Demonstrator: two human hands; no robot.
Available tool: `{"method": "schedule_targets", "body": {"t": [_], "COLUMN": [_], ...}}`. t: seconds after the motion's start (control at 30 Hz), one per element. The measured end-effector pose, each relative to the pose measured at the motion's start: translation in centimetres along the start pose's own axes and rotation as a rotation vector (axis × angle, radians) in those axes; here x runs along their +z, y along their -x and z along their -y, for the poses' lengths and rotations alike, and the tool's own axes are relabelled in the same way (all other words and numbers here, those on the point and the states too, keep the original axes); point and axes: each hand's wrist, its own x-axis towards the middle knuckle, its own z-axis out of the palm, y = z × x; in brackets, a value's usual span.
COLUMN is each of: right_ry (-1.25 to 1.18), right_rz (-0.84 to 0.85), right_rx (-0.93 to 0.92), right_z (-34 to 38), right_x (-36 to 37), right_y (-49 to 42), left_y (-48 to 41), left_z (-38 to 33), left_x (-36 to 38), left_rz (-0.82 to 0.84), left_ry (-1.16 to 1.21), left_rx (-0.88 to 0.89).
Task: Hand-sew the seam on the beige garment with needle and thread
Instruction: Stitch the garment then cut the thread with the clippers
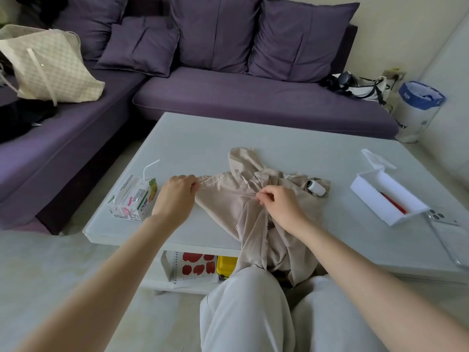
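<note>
Beige crumpled cloth garment (228,201) is lying across the pale grey rectangular desk (203,141), its lower part hanging over the near edge onto the lap. Left hand (175,196) is holding the garment's left corner beside a stitched hem; grip closed, fingers curled round the cloth. Right hand (281,207) is resting on the middle folds; grip narrowed to thumb and forefinger, pinching the cloth. Needle or thread in that pinch: cannot tell. White cylindrical thread spool (316,188) is lying on the garment's right edge. Small printed drink carton with bent white straw (134,199) is standing just beside the left hand. Open white plastic box (388,196) is sitting well apart to the right, holding something red; silver phone (446,224) is lying just beside it.
</note>
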Motion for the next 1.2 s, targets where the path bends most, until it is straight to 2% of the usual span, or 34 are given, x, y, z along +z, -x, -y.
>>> {"method": "schedule_targets", "body": {"t": [0.1, 0.23, 0.3, 0.43, 0.5, 0.63, 0.8, 1.0, 1.2], "right_ry": [-0.002, 0.035, 0.095, 0.128, 0.149, 0.125, 0.102, 0.147, 0.19], "right_rz": [0.011, 0.128, 0.119, -0.105, -0.139, -0.111, -0.009, 0.088, 0.129], "right_rx": [-0.009, -0.077, -0.074, 0.05, 0.173, 0.317, 0.298, 0.223, 0.231], "right_z": [-0.2, -0.5, -1.3, -5.1, -7.5, -11.2, -13.1, -13.8, -13.9], "right_x": [0.0, -0.5, -1.2, -4.1, -5.8, -7.8, -7.8, -7.4, -8.2], "right_y": [0.3, 0.8, 1.0, 0.5, -0.1, -1.4, -3.3, -5.3, -5.7], "left_y": [0.0, -0.3, -0.6, -1.2, -1.4, -2.4, -4.0, -5.2, -5.4], "left_z": [0.0, -1.2, -2.3, -6.0, -8.6, -13.7, -16.3, -15.9, -15.3], "left_x": [1.7, 3.6, 4.6, 6.2, 7.1, 9.6, 12.9, 14.7, 14.3], "left_rz": [0.054, 0.167, 0.195, 0.096, 0.042, 0.096, 0.286, 0.317, 0.307], "left_ry": [-0.207, -0.413, -0.478, -0.3, -0.179, -0.088, -0.173, -0.213, -0.102], "left_rx": [0.048, 0.016, 0.01, 0.096, 0.191, 0.234, 0.187, 0.133, 0.105]}}
